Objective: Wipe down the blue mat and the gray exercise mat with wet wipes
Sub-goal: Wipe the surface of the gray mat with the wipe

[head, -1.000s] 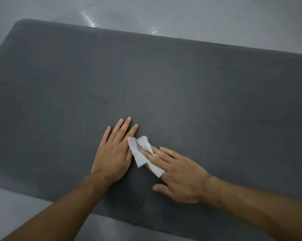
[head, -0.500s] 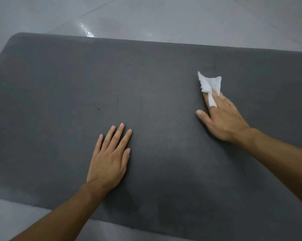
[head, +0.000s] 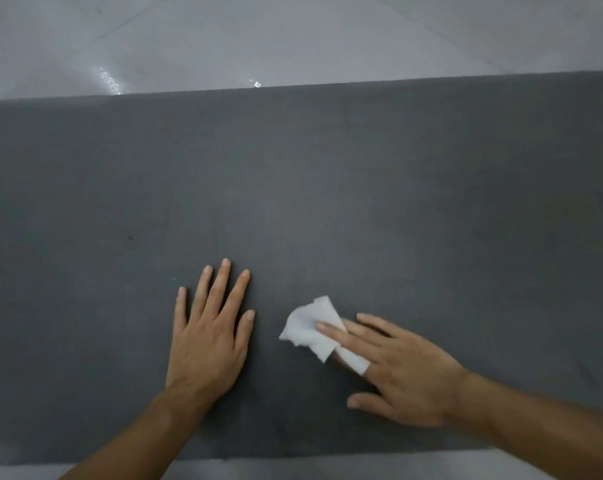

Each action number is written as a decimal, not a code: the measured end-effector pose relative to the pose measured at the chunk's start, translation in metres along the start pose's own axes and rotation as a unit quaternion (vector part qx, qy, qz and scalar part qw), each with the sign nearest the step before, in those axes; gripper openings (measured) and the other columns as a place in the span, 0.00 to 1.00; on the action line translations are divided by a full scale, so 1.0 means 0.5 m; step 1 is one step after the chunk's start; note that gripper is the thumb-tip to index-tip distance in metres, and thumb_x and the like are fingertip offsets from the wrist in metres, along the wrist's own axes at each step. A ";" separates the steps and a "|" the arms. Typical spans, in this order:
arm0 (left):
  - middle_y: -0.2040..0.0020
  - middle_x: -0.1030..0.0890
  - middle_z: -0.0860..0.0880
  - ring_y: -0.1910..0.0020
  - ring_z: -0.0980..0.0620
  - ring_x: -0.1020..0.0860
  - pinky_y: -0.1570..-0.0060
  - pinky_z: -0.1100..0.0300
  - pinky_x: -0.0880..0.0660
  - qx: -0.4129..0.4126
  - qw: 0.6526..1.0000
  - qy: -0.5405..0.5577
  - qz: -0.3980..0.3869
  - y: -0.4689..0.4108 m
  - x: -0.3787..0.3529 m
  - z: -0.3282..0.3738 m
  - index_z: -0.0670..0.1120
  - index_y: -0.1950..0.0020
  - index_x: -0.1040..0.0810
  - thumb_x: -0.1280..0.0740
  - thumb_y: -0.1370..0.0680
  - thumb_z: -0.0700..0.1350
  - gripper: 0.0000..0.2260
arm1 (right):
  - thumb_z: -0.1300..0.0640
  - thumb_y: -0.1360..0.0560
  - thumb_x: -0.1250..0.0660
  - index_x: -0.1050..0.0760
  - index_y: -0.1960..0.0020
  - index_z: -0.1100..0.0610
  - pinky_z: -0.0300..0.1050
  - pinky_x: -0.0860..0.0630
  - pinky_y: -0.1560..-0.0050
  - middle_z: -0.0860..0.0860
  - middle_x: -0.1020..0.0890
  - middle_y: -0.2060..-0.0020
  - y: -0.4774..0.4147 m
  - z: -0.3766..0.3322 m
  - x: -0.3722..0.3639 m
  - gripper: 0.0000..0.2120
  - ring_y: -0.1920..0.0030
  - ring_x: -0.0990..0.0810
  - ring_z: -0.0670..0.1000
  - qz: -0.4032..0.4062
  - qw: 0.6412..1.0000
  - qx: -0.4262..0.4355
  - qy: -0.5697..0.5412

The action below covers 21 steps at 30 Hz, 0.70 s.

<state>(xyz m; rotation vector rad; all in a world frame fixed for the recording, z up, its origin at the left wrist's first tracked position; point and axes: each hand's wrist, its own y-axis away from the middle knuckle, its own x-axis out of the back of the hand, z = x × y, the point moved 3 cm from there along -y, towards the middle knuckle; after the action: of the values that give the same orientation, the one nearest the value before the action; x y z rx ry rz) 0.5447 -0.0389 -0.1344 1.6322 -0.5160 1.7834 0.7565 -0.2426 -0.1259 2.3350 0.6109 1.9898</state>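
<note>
**Asker:** What does the head view show of the two grips?

**Describer:** Both are bare hands. The right grip is spread wide with its fingers straight. It presses a crumpled white wet wipe down under its fingertips, and the wipe's tail is draped over one finger. The left grip is also wide open, palm down, holding nothing. It lies just beside the wipe, not touching it.

**Asker:** What lies beneath them?

**Describer:** Both rest on the gray exercise mat. It runs out past each grip to either side and well beyond the fingertips. Past the mat's far edge is a pale, glossy floor with faint tile lines and small glints of light.

**Asker:** And the textures?

**Describer:** The mat is dark, matte and finely ribbed. The wipe is thin and creased.
</note>
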 end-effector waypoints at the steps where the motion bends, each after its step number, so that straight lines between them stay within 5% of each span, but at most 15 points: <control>1: 0.15 0.50 0.53 0.16 0.51 0.54 0.20 0.40 0.49 -0.030 1.000 -0.005 -0.005 -0.006 -0.002 0.022 0.56 0.16 0.44 0.52 0.15 0.59 0.27 | 0.32 0.16 0.49 0.39 0.18 0.56 0.53 0.49 0.20 0.52 0.49 0.16 0.004 0.040 0.004 0.36 0.17 0.45 0.53 0.011 0.999 -0.042 0.009; 4: 0.15 0.51 0.53 0.16 0.51 0.55 0.20 0.40 0.49 -0.102 0.994 -0.013 -0.023 -0.027 -0.011 0.094 0.56 0.15 0.46 0.53 0.15 0.60 0.27 | 0.32 0.16 0.53 0.46 0.16 0.58 0.52 0.50 0.19 0.56 0.40 0.18 0.021 0.184 0.030 0.38 0.17 0.47 0.53 0.032 0.980 -0.194 0.031; 7: 0.15 0.55 0.54 0.16 0.51 0.59 0.19 0.39 0.52 -0.099 0.994 -0.014 -0.033 -0.052 -0.022 0.158 0.57 0.15 0.49 0.55 0.15 0.62 0.28 | 0.30 0.19 0.61 0.57 0.15 0.53 0.49 0.55 0.18 0.55 0.47 0.16 0.067 0.320 0.054 0.40 0.16 0.55 0.50 0.039 0.936 -0.349 -0.026; 10: 0.15 0.55 0.54 0.16 0.50 0.59 0.19 0.38 0.54 -0.066 0.997 -0.010 -0.032 -0.071 -0.029 0.198 0.58 0.15 0.49 0.56 0.16 0.62 0.28 | 0.29 0.20 0.63 0.59 0.15 0.53 0.49 0.55 0.18 0.53 0.50 0.16 0.107 0.370 0.066 0.42 0.16 0.56 0.50 0.033 0.913 -0.402 -0.058; 15: 0.15 0.52 0.52 0.16 0.48 0.56 0.20 0.37 0.53 -0.064 0.998 -0.012 -0.009 -0.069 -0.038 0.203 0.56 0.15 0.46 0.54 0.16 0.61 0.28 | 0.29 0.18 0.56 0.55 0.15 0.58 0.52 0.51 0.18 0.54 0.53 0.15 0.108 0.204 0.039 0.43 0.16 0.59 0.53 0.024 0.956 -0.288 -0.051; 21: 0.15 0.51 0.51 0.16 0.47 0.54 0.21 0.35 0.51 -0.075 0.997 -0.020 -0.004 -0.069 -0.039 0.201 0.55 0.15 0.47 0.54 0.16 0.60 0.28 | 0.29 0.17 0.51 0.32 0.21 0.57 0.54 0.50 0.21 0.50 0.53 0.15 0.157 -0.026 -0.046 0.39 0.16 0.54 0.55 0.019 0.992 -0.120 -0.043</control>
<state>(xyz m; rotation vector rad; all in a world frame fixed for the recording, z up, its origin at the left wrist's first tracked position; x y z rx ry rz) 0.6414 -0.0865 -0.1437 1.5665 -0.6460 1.6663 0.7638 -0.3249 -0.1247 2.2874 0.3038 1.8474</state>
